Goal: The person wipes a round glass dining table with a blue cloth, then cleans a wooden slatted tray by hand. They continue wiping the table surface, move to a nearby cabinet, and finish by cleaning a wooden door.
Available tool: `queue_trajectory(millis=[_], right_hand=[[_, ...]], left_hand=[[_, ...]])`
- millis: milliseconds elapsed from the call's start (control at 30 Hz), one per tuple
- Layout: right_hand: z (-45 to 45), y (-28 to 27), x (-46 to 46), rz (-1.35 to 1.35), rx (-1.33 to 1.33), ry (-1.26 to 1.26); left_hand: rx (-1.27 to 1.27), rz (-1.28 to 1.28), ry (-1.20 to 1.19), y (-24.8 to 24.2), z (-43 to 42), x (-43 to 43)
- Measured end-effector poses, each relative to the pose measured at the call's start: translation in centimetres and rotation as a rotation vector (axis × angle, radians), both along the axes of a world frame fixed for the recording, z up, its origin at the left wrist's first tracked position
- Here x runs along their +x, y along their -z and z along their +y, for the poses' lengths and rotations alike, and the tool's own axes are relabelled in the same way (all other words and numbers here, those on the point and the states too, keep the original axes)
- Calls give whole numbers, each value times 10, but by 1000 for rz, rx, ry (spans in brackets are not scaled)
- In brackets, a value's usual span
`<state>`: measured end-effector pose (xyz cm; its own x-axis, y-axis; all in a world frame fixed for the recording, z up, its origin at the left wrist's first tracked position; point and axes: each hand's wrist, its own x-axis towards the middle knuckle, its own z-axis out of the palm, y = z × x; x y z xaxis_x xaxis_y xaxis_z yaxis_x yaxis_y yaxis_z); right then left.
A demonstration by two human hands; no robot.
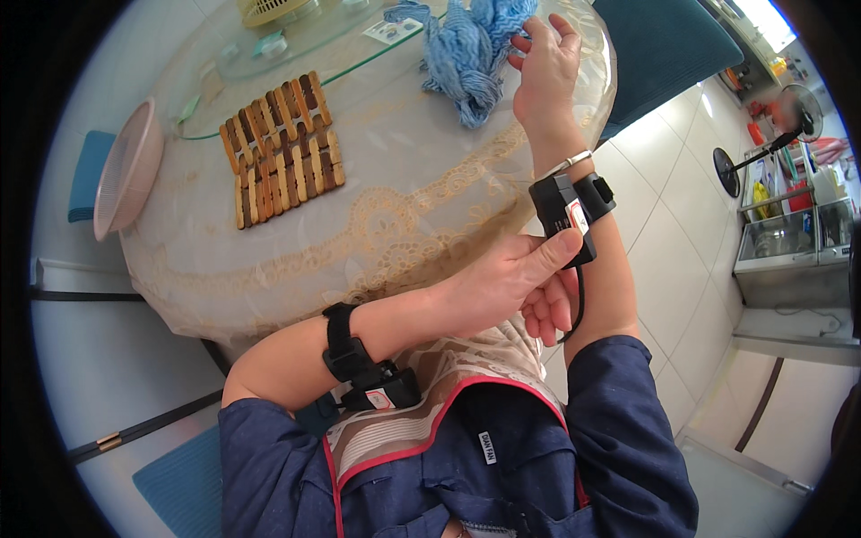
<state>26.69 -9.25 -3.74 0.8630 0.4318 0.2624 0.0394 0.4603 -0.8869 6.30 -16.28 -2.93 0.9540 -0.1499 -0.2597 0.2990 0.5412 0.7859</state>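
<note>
My left hand (pixel 514 282) reaches across my body, its thumb on the lower end of a black electronic box (pixel 562 218) strapped to my right wrist, its other fingers curled below. A black cable hangs from the box. My right hand (pixel 548 70) is palm up over the table's right edge, fingers apart and slightly bent, holding nothing. Its fingertips are beside a bundle of light blue yarn (pixel 464 67); whether they touch is unclear. A silvery bangle (pixel 565 163) circles that wrist. Farther left lies a mat of light and dark wooden sticks (pixel 282 151).
A lace-patterned cloth under a clear cover drapes the round table (pixel 403 168). A pink basket (pixel 129 168) leans at its left edge; a yellow basket (pixel 272 10) is at the back. A teal chair (pixel 666 54) stands right, a floor fan (pixel 767 148) beyond it. Another black box (pixel 383 390) is strapped to my left arm.
</note>
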Motion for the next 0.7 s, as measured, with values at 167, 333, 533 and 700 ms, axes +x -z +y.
queue_trajectory(millis=[167, 333, 533, 700], right_hand=[[-2, 2, -2, -252, -108, 38], [-19, -15, 11, 548, 328, -395], [-25, -14, 11, 810, 483, -743], [-27, -20, 9, 794, 422, -704]], left_hand=[[-110, -39, -13, 9, -8, 1], [-9, -85, 7, 13, -9, 2], [79, -98, 108, 7, -9, 0], [181, -69, 162, -1, 10, -13]])
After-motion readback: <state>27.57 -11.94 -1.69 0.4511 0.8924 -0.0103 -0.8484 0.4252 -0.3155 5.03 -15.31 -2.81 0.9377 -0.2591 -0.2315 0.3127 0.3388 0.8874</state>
